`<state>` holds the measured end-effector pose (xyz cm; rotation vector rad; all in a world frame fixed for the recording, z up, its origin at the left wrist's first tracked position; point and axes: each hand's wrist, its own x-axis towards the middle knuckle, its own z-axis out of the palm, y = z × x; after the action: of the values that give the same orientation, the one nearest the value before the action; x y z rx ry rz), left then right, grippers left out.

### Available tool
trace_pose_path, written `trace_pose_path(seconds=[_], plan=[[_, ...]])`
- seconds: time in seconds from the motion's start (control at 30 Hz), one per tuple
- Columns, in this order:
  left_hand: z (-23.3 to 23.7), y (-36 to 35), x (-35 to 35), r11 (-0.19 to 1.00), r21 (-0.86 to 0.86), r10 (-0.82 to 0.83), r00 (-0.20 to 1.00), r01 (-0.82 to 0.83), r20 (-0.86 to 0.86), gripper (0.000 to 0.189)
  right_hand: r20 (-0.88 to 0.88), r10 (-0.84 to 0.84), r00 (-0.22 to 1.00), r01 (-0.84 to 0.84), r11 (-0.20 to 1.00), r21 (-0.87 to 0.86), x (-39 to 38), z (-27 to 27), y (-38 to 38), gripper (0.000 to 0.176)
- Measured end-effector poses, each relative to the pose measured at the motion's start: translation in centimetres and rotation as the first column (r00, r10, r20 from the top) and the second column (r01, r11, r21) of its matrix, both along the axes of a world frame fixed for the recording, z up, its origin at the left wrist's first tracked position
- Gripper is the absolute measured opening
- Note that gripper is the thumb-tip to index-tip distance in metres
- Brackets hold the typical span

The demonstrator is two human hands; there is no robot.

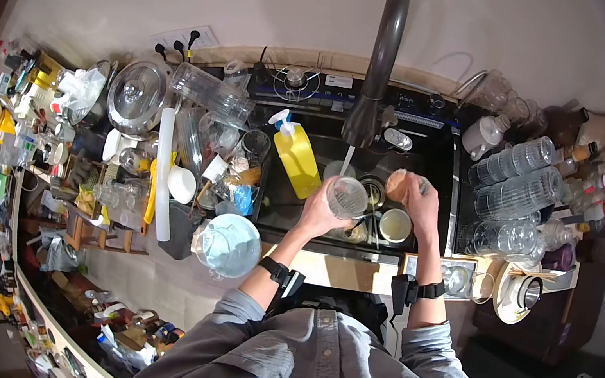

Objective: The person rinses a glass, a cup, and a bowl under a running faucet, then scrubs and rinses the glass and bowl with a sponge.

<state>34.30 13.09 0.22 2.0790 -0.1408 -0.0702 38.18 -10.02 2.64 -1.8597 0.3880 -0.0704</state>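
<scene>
My left hand (pixel 318 214) is wrapped round a clear drinking glass (pixel 348 198), its mouth tipped up toward me. Just above the glass, a stream of water (pixel 348 158) runs from the dark faucet (pixel 362 119). My right hand (pixel 421 208) is closed on an orange-brown sponge (pixel 398 185), to the right of the glass and apart from it. Below that hand a pale round cup (pixel 395 225) stands in the black sink (pixel 286 214). A yellow pump bottle (pixel 297 158) leans in the sink's left part. Other dishes under my hands are partly hidden.
Clear ribbed glass jars (pixel 517 191) crowd the right counter. On the left are a large glass lid (pixel 137 96), a long white tube (pixel 164 175) and stacked glassware. A light-blue bucket (pixel 229 245) stands at the sink's front left. A picture-like tray holds a glass (pixel 456 280) at front right.
</scene>
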Motion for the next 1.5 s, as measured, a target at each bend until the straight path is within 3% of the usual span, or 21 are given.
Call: trace_pose_path(seconds=[0.03, 0.1, 0.23, 0.43, 0.63, 0.8, 0.9, 0.93, 1.03, 1.13, 1.23, 1.3, 1.4, 1.5], plan=[[0.1, 0.4, 0.0, 1.000, -0.017, -0.010, 0.999, 0.009, -0.034, 0.096, 0.000, 0.063, 0.998, -0.063, 0.990, -0.127, -0.3, 0.3, 0.1, 0.033], [0.2, 1.3, -0.2, 0.990, 0.142, 0.035, 0.996, -0.023, -0.086, 0.093, 0.060, 0.148, 0.987, -0.124, 0.947, -0.296, -0.9, 0.1, 0.8, 0.027], [-0.7, 2.3, -0.2, 0.979, 0.196, 0.087, 0.983, -0.055, -0.159, 0.094, -0.108, 0.261, 0.959, -0.282, 0.863, -0.419, -0.6, -1.0, 1.6, 0.029], [-2.4, 2.8, -0.2, 0.982, 0.171, 0.110, 0.985, -0.086, -0.136, 0.097, -0.133, 0.341, 0.931, -0.361, 0.794, -0.489, 0.6, -3.3, 2.0, 0.028], [-3.3, 3.2, 0.4, 0.948, 0.316, 0.117, 0.961, -0.034, -0.249, 0.096, -0.193, 0.613, 0.766, -0.530, 0.432, -0.730, 1.7, -2.8, 4.0, 0.028], [-3.4, 2.9, 0.5, 0.953, 0.289, 0.174, 0.949, -0.094, -0.265, 0.096, -0.354, 0.702, 0.618, -0.557, 0.073, -0.827, 3.0, -8.2, 5.9, 0.032], [-3.9, 2.8, 0.4, 0.955, 0.259, 0.185, 0.973, -0.145, -0.140, 0.095, -0.380, 0.679, 0.628, -0.538, 0.026, -0.842, 3.3, -11.4, 6.8, 0.030], [-3.9, 2.7, 0.3, 0.955, 0.258, 0.188, 0.973, -0.149, -0.135, 0.094, -0.475, 0.610, 0.634, -0.635, 0.060, -0.770, 3.0, -8.7, 7.7, 0.019], [-3.6, 2.5, 0.2, 0.955, 0.250, 0.195, 0.973, -0.160, -0.123, 0.092, -0.477, 0.613, 0.630, -0.620, 0.027, -0.784, 3.3, -9.1, 7.9, 0.016], [-3.3, 2.6, 0.2, 0.953, 0.249, 0.206, 0.971, -0.171, -0.122, 0.090, -0.386, 0.635, 0.669, -0.607, 0.168, -0.776, 3.2, -9.8, 7.4, 0.017], [-3.4, 2.6, 0.2, 0.934, 0.323, 0.198, 0.974, -0.152, -0.113, 0.090, -0.253, 0.594, 0.764, -0.552, 0.397, -0.733, 3.2, -10.3, 6.4, 0.020], [-4.5, 2.4, 0.5, 0.912, 0.391, 0.169, 0.983, -0.126, -0.077, 0.091, -0.302, 0.512, 0.804, -0.564, 0.499, -0.657, 3.1, -10.2, 5.3, 0.022], [-4.0, 1.5, 0.8, 0.909, 0.408, 0.161, 0.974, -0.084, -0.159, 0.088, -0.345, 0.424, 0.837, -0.546, 0.635, -0.546, 2.3, -10.1, 3.9, 0.027], [-3.9, 1.2, 1.2, 0.909, 0.414, 0.149, 0.961, -0.041, -0.233, 0.094, -0.302, 0.320, 0.898, -0.433, 0.760, -0.484, 1.6, -10.2, 2.8, 0.031]])
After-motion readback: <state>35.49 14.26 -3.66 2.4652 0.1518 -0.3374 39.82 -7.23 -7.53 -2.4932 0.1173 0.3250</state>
